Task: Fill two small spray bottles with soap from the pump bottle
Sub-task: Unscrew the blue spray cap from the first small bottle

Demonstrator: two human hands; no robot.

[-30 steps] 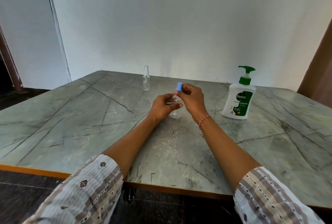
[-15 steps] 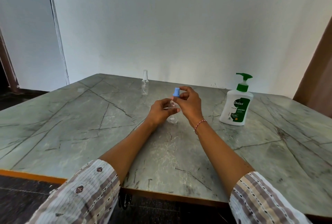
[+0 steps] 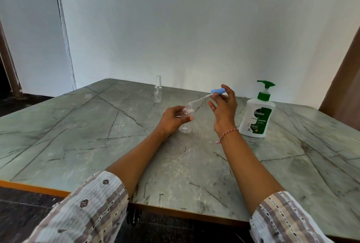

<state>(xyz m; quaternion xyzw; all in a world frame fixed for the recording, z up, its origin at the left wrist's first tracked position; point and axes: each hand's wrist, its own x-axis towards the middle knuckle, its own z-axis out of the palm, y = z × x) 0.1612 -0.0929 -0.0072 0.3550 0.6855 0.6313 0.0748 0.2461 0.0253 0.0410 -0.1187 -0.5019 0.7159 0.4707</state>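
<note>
Both forearms bare from wrist to near elbow. Left sleeve (image 3: 87, 209), at 7 o'clock in frame, and right sleeve (image 3: 284, 221), at 5 o'clock, are loose woven fabric, white with grey-brown and beige stripes, fine dark dashes and small dark motifs. Red-and-white thread band (image 3: 228, 133) circles the right wrist, one loose end hanging.

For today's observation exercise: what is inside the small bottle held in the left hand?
The bottle looks clear and empty, with no soap visible. The tip of the sprayer tube is still at its open neck. The left hand covers part of its side, hiding that portion.
</note>
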